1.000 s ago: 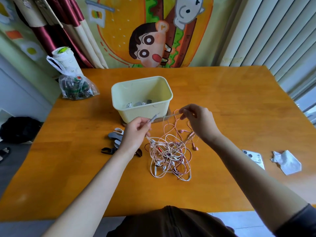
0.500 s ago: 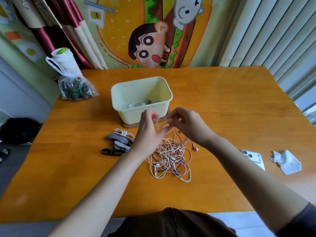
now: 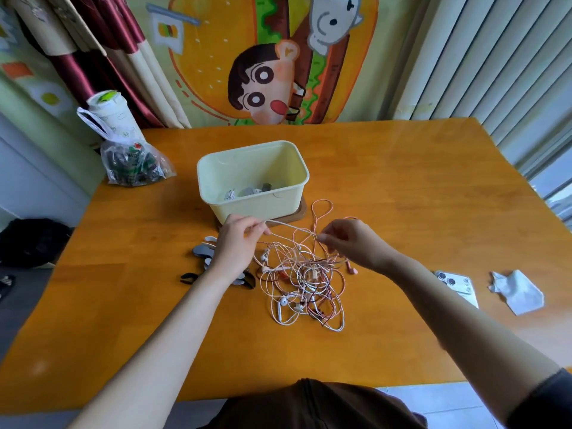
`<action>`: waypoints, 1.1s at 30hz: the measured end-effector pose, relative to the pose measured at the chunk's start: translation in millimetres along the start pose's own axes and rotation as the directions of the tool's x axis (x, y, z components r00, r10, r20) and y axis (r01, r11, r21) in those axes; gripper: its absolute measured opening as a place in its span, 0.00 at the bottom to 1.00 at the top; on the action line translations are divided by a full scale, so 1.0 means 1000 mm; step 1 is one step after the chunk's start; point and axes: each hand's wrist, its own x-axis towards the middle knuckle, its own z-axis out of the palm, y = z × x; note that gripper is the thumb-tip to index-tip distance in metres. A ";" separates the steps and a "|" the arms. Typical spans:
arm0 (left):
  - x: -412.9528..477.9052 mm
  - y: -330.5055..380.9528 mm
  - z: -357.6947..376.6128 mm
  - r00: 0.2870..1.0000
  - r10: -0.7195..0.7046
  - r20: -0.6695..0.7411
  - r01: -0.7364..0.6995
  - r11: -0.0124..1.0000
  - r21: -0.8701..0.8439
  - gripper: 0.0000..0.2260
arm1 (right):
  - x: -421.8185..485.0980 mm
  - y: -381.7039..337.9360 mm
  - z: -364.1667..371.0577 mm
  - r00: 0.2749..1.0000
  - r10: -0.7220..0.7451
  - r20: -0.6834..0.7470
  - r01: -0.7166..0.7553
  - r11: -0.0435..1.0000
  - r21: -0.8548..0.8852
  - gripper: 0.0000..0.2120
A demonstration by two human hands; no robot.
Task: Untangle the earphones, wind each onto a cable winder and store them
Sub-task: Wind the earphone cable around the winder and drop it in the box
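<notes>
Earphones (image 3: 306, 274) pinched by left hand (image 3: 237, 243), right hand (image 3: 356, 243); bag (image 3: 136, 164) lettering unreadable.

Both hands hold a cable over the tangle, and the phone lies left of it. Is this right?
Not quite. In the head view the left hand and right hand hold a cable over the tangle, but the phone lies to its right.

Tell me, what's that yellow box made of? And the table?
The box looks like plastic: smooth, matte, with a thin moulded rim. The table looks like wood under glossy varnish: faint grain lines and window light shining off it.
</notes>
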 end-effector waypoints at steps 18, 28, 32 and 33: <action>-0.015 -0.011 0.000 0.988 -0.009 0.151 0.035 0.984 -0.172 0.10 | 0.016 0.032 -0.026 0.854 0.401 -0.332 -0.255 0.878 0.404 0.08; -0.013 0.007 0.004 0.992 -0.102 0.077 0.121 0.937 -0.328 0.17 | 0.006 -0.047 -0.016 0.911 -0.044 -0.410 0.115 0.982 0.150 0.06; -0.020 0.048 0.007 0.985 0.055 0.166 0.028 0.889 -0.457 0.09 | -0.001 -0.068 -0.002 0.951 -0.212 -0.224 0.233 0.970 0.071 0.06; -0.022 0.052 0.009 0.982 0.081 0.171 0.006 0.890 -0.456 0.07 | -0.001 -0.070 0.000 0.947 -0.227 -0.226 0.246 0.967 0.058 0.06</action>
